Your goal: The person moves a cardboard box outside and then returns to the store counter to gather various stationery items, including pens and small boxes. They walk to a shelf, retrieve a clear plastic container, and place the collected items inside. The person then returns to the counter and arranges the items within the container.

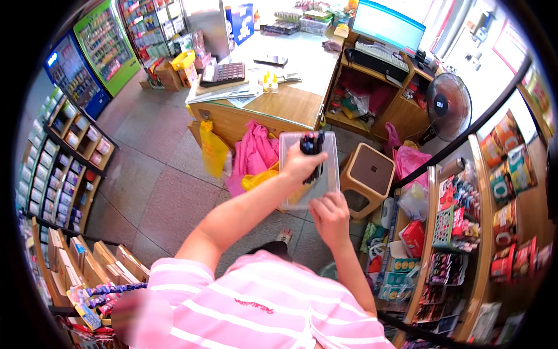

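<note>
My left hand (300, 163) is closed around a bundle of slim black pens (312, 146), some with blue or red at their tops. The bundle is over a clear plastic box (329, 174) with a rectangular rim. My right hand (330, 214) grips the near rim of that box, its fingers curled at the edge. Both forearms reach forward from a pink and white striped shirt (244, 301). Part of the box's inside is hidden behind my left hand and the pens.
Ahead stands a glass-topped wooden counter (283, 107) with a calculator (224, 73) and small yellow-capped bottles (270, 83). A plastic stool (370, 170) is right of the box. Pink bags (257, 146) hang below the counter. Stocked shelves (436, 244) line the right, near a fan (449, 104).
</note>
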{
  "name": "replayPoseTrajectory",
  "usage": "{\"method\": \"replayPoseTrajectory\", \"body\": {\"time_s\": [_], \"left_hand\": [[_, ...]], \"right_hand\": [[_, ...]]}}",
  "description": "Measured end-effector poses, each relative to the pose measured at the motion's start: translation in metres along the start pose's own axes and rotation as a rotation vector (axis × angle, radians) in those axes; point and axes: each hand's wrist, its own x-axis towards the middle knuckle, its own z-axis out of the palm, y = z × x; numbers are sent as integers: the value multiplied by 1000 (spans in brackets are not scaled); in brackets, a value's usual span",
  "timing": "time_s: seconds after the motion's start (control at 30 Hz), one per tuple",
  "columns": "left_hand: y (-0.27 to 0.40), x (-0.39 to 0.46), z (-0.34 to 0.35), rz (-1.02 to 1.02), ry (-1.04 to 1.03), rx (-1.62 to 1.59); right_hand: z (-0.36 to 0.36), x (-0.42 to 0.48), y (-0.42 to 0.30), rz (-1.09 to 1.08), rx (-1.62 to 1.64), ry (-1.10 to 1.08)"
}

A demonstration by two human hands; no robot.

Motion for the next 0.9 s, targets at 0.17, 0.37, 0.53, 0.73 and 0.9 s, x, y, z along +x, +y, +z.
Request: {"method": "replayPoseTrajectory", "body": {"time_s": [0.17,0.37,0.53,0.73,0.9], "left_hand": [[39,93,-10,-92,-55,-3],[41,165,-24,-147,-47,9],[37,195,-25,-114,37,130],[38,214,-19,-106,314,202],[48,218,8,-234,597,247]], "right_hand": [[13,87,60,-35,28,-85],[37,158,134,-53,165,-307],[52,210,193,-220,282,-576],[105,318,283,-263,605,-565],[228,383,327,-402,346,-576]]}}
